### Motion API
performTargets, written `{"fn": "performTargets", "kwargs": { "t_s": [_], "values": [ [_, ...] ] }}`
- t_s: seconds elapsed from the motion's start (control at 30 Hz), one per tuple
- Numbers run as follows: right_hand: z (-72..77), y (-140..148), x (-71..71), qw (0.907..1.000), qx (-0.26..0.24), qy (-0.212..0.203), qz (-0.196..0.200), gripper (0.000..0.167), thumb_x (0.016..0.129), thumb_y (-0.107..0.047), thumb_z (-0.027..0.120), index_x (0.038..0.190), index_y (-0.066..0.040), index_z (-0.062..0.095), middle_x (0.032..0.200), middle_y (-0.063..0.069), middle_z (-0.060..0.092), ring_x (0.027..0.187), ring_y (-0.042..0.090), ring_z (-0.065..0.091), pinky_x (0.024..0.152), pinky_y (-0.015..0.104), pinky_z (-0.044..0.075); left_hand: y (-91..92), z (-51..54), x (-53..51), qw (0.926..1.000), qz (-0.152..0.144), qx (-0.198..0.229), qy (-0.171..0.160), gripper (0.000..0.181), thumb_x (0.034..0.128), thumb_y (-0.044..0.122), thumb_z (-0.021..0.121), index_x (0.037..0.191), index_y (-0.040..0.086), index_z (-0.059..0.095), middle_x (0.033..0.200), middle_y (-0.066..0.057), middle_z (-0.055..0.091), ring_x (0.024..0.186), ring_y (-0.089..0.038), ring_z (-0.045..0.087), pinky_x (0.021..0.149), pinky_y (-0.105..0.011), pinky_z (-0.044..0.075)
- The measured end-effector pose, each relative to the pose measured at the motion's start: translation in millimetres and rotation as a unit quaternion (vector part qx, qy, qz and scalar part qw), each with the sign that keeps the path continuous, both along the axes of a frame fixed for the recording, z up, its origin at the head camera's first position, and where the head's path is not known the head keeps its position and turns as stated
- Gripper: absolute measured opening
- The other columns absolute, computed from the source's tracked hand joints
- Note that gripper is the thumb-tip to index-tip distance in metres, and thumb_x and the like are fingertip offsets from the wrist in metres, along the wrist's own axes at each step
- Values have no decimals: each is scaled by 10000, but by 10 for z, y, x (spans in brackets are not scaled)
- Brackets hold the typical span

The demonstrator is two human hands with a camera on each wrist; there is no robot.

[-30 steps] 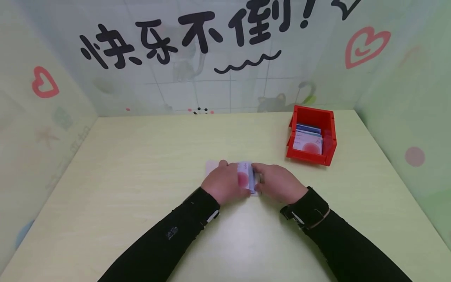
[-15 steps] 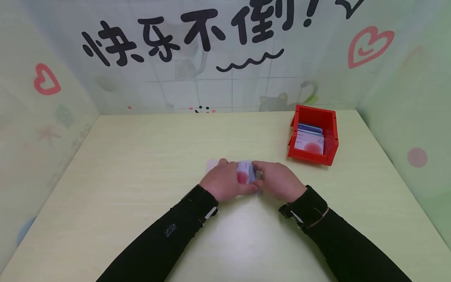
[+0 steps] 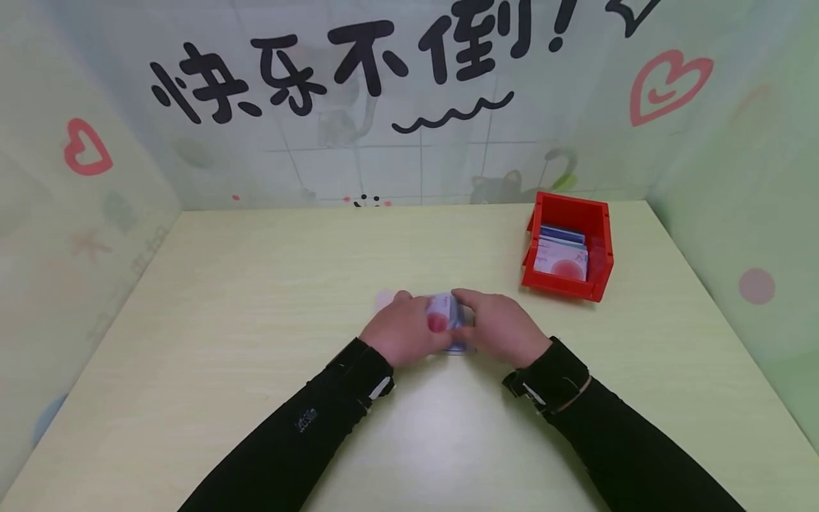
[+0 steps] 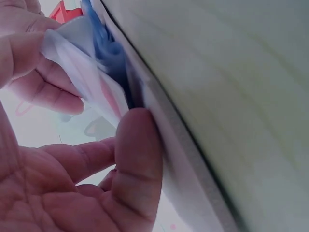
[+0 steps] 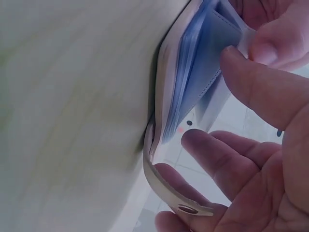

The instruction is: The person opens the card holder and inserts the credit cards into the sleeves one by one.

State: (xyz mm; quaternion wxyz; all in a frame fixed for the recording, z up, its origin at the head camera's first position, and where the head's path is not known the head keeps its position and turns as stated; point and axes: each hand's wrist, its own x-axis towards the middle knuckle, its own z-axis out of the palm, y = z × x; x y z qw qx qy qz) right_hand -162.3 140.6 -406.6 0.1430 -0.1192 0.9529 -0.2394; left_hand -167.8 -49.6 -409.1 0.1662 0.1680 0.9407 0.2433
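A card holder with a pale cover (image 5: 164,92) lies on the table between both hands, its bluish plastic sleeves (image 5: 207,67) lifted. A strap with a snap hole (image 5: 188,209) sticks out from its edge. My left hand (image 3: 403,331) holds the holder from the left, with its thumb (image 4: 137,164) against the lifted sleeves. From the right, my right hand (image 3: 508,331) pinches a translucent sleeve edge (image 4: 72,41) between thumb and finger. A white card with a pink circle (image 3: 439,313) shows between the hands; whether it sits fully inside a sleeve I cannot tell.
A red bin (image 3: 566,287) stands at the back right of the pale table (image 3: 288,270), with several cards (image 3: 560,260) upright in it. Printed walls enclose the table at the back and on both sides.
My left thumb reached right toward the right hand, then drew back slightly. The card and sleeves between the hands have tilted a little to the left. The bin stays put.
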Motion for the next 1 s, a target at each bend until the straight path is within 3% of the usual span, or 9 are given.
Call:
{"fn": "performTargets", "kwargs": {
  "t_s": [0.1,0.27,0.4,0.53,0.63,0.73,0.87,1.0],
  "values": [
    [-9,-15,0,9999,-90,-34,-48,761,920,-290,825,1578,-124,481,1464,129,625,1285,345,617,1069,510,550,4,-3,-3,10000,-21,24,22,406,919,461,712,1113,104,703,935,-43,635,963,-230,522,607,-321,517],
    [-20,-33,-8,9999,-149,25,18,781,925,-252,817,1594,-110,440,1488,125,616,1306,356,618,1082,517,541,6,-1,2,9999,80,87,-75,430,921,470,703,1128,93,686,942,-48,622,975,-230,514,619,-320,515],
    [-3,-40,-5,9994,-158,187,258,747,962,-206,766,1611,-100,412,1494,135,621,1332,369,621,1098,524,527,-4,-13,-16,9997,205,19,111,440,986,489,615,1027,56,681,875,-66,576,881,-236,567,637,-305,470],
    [14,-35,6,9979,-80,399,506,706,969,-155,746,1600,-93,435,1359,161,696,1200,350,686,1046,499,566,-11,-18,-38,9989,331,19,318,459,1021,450,569,1140,21,684,936,-97,609,854,-245,605,674,-311,465],
    [0,-29,19,9973,-56,417,598,691,978,-142,728,1602,-89,436,1207,143,729,1083,303,694,999,465,592,-17,-30,-38,9988,401,153,255,524,1009,437,585,1307,10,644,1035,-114,664,875,-246,624,688,-314,503],
    [0,-24,26,9969,-77,389,676,707,990,-144,710,1620,-72,397,1281,162,711,1138,319,694,1027,469,579,-31,-37,-43,9988,359,257,224,553,1020,466,592,1326,8,641,1011,-109,691,843,-227,638,680,-304,509],
    [11,-19,13,9964,-154,309,769,744,1000,-148,696,1644,-60,333,1516,171,591,1321,355,639,1094,497,532,-49,-33,-54,9984,351,284,339,571,1047,487,586,1351,8,657,1083,-118,732,888,-230,673,788,-339,567],
    [-7,-26,12,9968,-207,127,757,779,1002,-155,695,1663,-78,289,1536,158,577,1358,353,615,1113,500,516,-54,-43,-62,9986,370,260,282,551,1025,503,618,1281,18,671,1028,-104,732,856,-225,664,771,-343,556]
  ]
}}
